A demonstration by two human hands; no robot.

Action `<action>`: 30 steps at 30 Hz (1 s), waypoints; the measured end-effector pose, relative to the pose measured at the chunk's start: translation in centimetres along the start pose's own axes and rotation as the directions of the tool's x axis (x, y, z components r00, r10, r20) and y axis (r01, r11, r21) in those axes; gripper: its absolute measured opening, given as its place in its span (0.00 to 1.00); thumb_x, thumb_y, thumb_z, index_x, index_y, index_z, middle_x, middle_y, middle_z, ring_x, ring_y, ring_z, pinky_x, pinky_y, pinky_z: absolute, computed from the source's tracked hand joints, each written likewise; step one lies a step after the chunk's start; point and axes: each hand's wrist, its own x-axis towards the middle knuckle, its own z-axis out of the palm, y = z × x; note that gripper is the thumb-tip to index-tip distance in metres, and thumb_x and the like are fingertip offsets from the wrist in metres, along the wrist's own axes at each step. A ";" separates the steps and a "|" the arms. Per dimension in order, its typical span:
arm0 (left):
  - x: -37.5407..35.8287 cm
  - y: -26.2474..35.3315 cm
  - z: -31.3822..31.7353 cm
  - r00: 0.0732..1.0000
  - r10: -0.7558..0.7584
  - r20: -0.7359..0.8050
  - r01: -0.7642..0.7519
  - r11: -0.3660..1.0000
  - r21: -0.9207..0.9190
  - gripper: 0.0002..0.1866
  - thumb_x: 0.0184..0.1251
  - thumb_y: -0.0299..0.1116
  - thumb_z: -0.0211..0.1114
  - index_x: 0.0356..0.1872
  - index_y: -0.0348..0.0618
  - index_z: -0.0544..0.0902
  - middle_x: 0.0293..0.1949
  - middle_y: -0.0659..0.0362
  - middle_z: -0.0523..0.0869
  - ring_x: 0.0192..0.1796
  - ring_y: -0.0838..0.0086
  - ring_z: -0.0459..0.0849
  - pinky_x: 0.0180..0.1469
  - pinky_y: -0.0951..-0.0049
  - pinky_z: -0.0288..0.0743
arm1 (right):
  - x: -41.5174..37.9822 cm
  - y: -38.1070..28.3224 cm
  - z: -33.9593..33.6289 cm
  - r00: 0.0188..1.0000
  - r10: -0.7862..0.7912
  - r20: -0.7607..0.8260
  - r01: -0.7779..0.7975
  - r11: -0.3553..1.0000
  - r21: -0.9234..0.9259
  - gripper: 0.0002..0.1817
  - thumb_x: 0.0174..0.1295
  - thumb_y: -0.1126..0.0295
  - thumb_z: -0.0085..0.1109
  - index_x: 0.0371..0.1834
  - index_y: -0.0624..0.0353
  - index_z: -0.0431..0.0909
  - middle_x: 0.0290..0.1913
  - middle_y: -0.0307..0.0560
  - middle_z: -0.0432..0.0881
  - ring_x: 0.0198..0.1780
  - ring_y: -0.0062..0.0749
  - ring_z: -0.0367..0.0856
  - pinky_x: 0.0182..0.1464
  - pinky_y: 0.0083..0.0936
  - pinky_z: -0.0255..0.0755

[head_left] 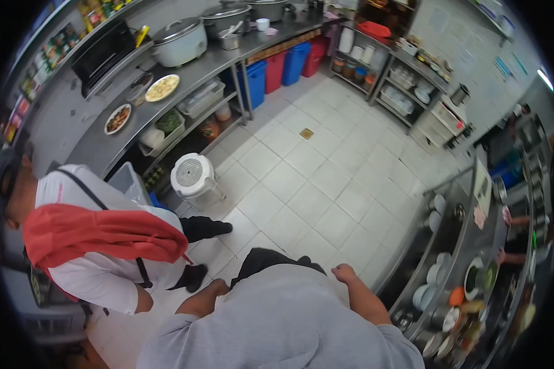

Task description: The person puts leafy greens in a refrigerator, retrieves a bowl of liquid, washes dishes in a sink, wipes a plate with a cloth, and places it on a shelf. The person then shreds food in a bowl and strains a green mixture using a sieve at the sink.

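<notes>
My left hand (215,288) hangs low beside my body, close to a co-worker on that side; its fingers are mostly hidden. My right hand (344,272) is held out a little from my other side, fingers curled closed, with nothing visible in it. Both hands are over the tiled floor (289,203) and apart from any object. Ahead on the left stands a white round stool (192,174).
A co-worker in a white shirt (104,270) with a red cloth (98,234) stands at left. Along the left runs a steel counter (194,74) with plates of food (162,88) and a rice cooker (178,43). Shelves with bowls (438,269) line the right; another person's hands (506,216) show there.
</notes>
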 end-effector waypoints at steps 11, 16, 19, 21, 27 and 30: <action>2.5 16.3 -13.4 0.810 0.532 -0.247 -0.457 0.836 0.303 0.16 0.59 0.45 0.68 0.36 0.45 0.93 0.42 0.43 0.93 0.47 0.43 0.90 0.51 0.48 0.84 | 11.4 1.1 -9.1 1.000 0.016 0.027 -0.025 0.939 0.344 0.29 0.66 0.48 0.63 0.54 0.64 0.89 0.53 0.62 0.91 0.58 0.56 0.88 0.61 0.42 0.80; 3.5 24.0 -22.7 0.831 0.377 -0.409 -0.455 0.883 -0.111 0.19 0.58 0.47 0.69 0.29 0.38 0.91 0.33 0.39 0.90 0.38 0.47 0.91 0.46 0.50 0.84 | 12.8 7.5 -3.5 0.998 -0.020 0.052 -0.019 0.756 0.654 0.27 0.67 0.48 0.62 0.51 0.64 0.90 0.53 0.63 0.90 0.57 0.58 0.88 0.59 0.46 0.80; 9.6 28.1 -28.2 0.686 0.606 -0.403 -0.716 0.661 -0.224 0.18 0.57 0.44 0.70 0.35 0.36 0.92 0.33 0.42 0.91 0.30 0.55 0.87 0.38 0.53 0.78 | 14.7 5.4 -8.3 0.976 -0.013 0.218 0.004 0.999 0.041 0.26 0.68 0.48 0.60 0.50 0.62 0.91 0.55 0.63 0.90 0.57 0.59 0.88 0.60 0.50 0.79; 8.6 34.3 -34.3 0.889 0.447 0.101 -0.305 0.741 -0.598 0.17 0.63 0.43 0.69 0.35 0.36 0.90 0.29 0.49 0.90 0.29 0.59 0.87 0.35 0.57 0.80 | 14.5 5.1 -12.0 0.987 0.133 0.086 -0.140 0.987 0.080 0.25 0.65 0.49 0.61 0.48 0.60 0.91 0.51 0.63 0.90 0.55 0.60 0.88 0.59 0.52 0.80; 12.4 48.9 -49.5 0.404 0.898 0.175 -0.749 0.215 0.626 0.16 0.67 0.43 0.67 0.35 0.37 0.89 0.24 0.55 0.86 0.28 0.66 0.87 0.29 0.60 0.79 | 13.6 2.3 -21.6 0.811 0.510 -0.287 -0.228 0.727 0.647 0.24 0.70 0.51 0.58 0.53 0.60 0.88 0.55 0.59 0.90 0.59 0.57 0.87 0.63 0.47 0.79; 8.1 59.0 -55.3 0.790 0.613 -0.015 -0.599 0.776 0.197 0.11 0.69 0.34 0.65 0.37 0.35 0.86 0.21 0.56 0.80 0.22 0.66 0.84 0.20 0.64 0.75 | 14.0 2.6 -22.1 0.734 0.626 -0.265 -0.262 0.620 0.739 0.23 0.69 0.51 0.59 0.52 0.59 0.89 0.55 0.59 0.90 0.59 0.56 0.87 0.63 0.47 0.79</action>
